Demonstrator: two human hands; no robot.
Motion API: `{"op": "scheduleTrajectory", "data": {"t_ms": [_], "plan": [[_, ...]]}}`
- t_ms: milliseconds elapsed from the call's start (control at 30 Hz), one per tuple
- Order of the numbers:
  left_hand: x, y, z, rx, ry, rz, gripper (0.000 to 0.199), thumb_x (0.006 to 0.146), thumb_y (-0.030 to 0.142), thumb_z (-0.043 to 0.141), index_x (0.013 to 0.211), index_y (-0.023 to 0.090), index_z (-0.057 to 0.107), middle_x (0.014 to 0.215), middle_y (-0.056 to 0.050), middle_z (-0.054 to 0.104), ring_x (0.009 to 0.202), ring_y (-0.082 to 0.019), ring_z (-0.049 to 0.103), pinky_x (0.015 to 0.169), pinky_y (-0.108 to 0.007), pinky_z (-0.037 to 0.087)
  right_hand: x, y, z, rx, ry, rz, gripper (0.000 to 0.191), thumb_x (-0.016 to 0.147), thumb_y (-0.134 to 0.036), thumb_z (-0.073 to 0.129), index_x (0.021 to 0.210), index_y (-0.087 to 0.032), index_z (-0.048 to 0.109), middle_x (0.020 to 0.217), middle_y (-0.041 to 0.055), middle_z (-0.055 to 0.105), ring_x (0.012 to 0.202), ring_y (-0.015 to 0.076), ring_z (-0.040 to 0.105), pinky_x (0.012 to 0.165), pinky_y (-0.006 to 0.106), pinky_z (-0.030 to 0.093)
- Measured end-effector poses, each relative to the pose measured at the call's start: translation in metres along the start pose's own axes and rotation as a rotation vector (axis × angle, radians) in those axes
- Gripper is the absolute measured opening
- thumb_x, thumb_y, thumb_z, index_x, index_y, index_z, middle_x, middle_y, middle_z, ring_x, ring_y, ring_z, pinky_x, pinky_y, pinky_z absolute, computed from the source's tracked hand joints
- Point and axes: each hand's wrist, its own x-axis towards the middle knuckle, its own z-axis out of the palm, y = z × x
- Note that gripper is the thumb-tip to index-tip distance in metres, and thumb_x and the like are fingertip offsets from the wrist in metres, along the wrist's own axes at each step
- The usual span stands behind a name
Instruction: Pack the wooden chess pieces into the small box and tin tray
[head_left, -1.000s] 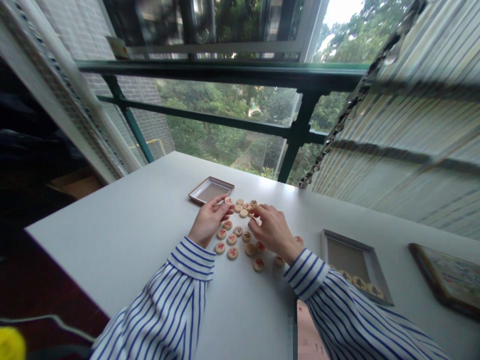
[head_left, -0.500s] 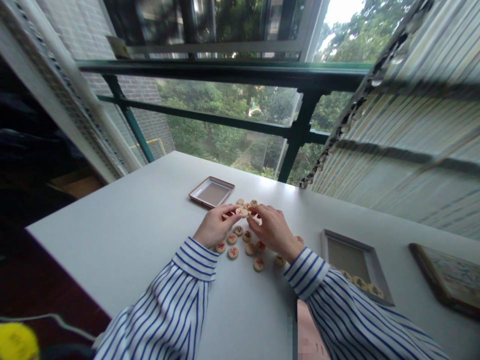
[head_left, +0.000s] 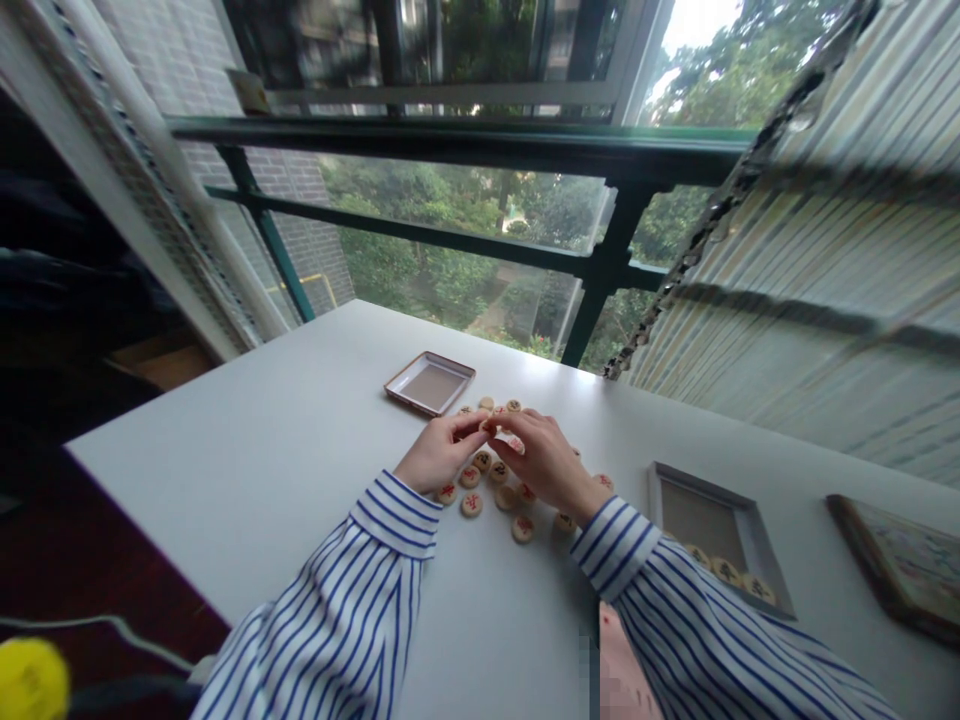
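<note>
Both my hands meet over a scatter of round wooden pieces with red or black characters. One wooden piece (head_left: 487,428) is pinched between the fingertips of my left hand (head_left: 437,452) and my right hand (head_left: 545,458). Its face is mostly covered by the fingers. Near my wrists lie more pieces, such as a red-marked piece (head_left: 471,504) and another red-marked piece (head_left: 523,529). Several others show beyond my fingers, among them a black-marked piece (head_left: 514,406). Some are partly hidden under my right hand.
A shallow tray (head_left: 430,384) sits behind my left hand on the white table (head_left: 247,440). Right of my right arm, a grey box (head_left: 769,545) holds several black-marked pieces. A patterned lid-like object (head_left: 900,560) lies at the far right. Green railing (head_left: 450,140) runs behind.
The held piece has tilted, so its red-marked face no longer shows flat. My right fingertips have moved left, closer to my left ones. The whole view has shifted slightly.
</note>
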Motion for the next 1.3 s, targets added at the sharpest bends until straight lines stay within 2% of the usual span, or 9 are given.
{"op": "scheduleTrajectory", "data": {"t_ms": [133,267,367,533,733,967,1133,1300], "plan": [[-0.001,0.000,0.000,0.046,0.003,0.013,0.034,0.076,0.031,0.056,0.105,0.016,0.063,0.100,-0.007,0.066,0.095,-0.019,0.059,0.086,-0.030,0.044,0.001,0.000,0.000,-0.032,-0.016,-0.011,0.017,0.085,-0.028,0.049,0.099,-0.023,0.057,0.099,0.0038,0.063,0.093,0.0156,0.052,0.078,0.029,0.033],[-0.001,-0.004,-0.003,0.270,0.213,-0.026,0.035,0.076,0.036,0.054,0.102,0.015,0.065,0.094,-0.008,0.067,0.078,-0.019,0.062,0.071,-0.030,0.049,0.000,0.001,0.001,-0.096,-0.057,0.016,0.016,0.086,-0.029,0.048,0.095,-0.024,0.060,0.093,0.0026,0.065,0.093,0.0155,0.051,0.079,0.029,0.031],[-0.001,-0.008,-0.009,0.431,0.359,-0.011,0.032,0.077,0.035,0.052,0.097,0.016,0.066,0.091,-0.008,0.068,0.073,-0.018,0.061,0.069,-0.030,0.048,-0.002,0.002,0.000,-0.158,-0.110,0.027,0.019,0.087,-0.032,0.045,0.093,-0.024,0.062,0.091,0.0032,0.066,0.091,0.0165,0.051,0.079,0.031,0.029],[0.001,-0.012,-0.015,0.515,0.435,0.041,0.026,0.077,0.031,0.051,0.092,0.017,0.066,0.088,-0.007,0.067,0.073,-0.017,0.060,0.073,-0.030,0.047,-0.003,0.003,0.000,-0.223,-0.156,0.008,0.023,0.087,-0.034,0.044,0.093,-0.025,0.064,0.089,0.0031,0.066,0.090,0.0174,0.049,0.078,0.032,0.026],[0.002,-0.017,-0.013,0.722,0.394,0.128,0.022,0.079,0.024,0.048,0.091,0.018,0.065,0.089,-0.007,0.065,0.081,-0.018,0.058,0.079,-0.031,0.045,-0.003,0.006,0.002,-0.249,-0.168,0.001,0.023,0.087,-0.034,0.045,0.090,-0.026,0.066,0.090,0.0027,0.067,0.090,0.0186,0.049,0.076,0.033,0.025],[0.012,-0.018,-0.009,0.854,0.295,0.255,0.022,0.079,0.017,0.048,0.090,0.019,0.066,0.093,-0.006,0.066,0.088,-0.020,0.055,0.084,-0.035,0.042,-0.004,0.004,0.000,-0.255,-0.191,0.007,0.026,0.087,-0.034,0.043,0.081,-0.024,0.066,0.087,0.0027,0.066,0.088,0.0177,0.048,0.074,0.033,0.025],[0.022,-0.012,-0.005,0.912,0.139,0.274,0.022,0.079,0.020,0.050,0.094,0.020,0.067,0.102,-0.006,0.065,0.095,-0.021,0.053,0.085,-0.035,0.040,-0.004,0.005,-0.002,-0.278,-0.148,0.009,0.024,0.087,-0.033,0.043,0.079,-0.023,0.064,0.086,0.0038,0.064,0.088,0.0183,0.048,0.074,0.032,0.026],[0.026,-0.009,0.000,0.966,0.032,0.295,0.020,0.080,0.023,0.051,0.094,0.023,0.065,0.100,-0.003,0.065,0.094,-0.021,0.052,0.082,-0.036,0.037,-0.003,0.011,-0.001,-0.326,-0.060,0.140,0.019,0.086,-0.026,0.044,0.086,-0.023,0.062,0.086,0.0040,0.064,0.086,0.0186,0.049,0.073,0.031,0.028]]}}
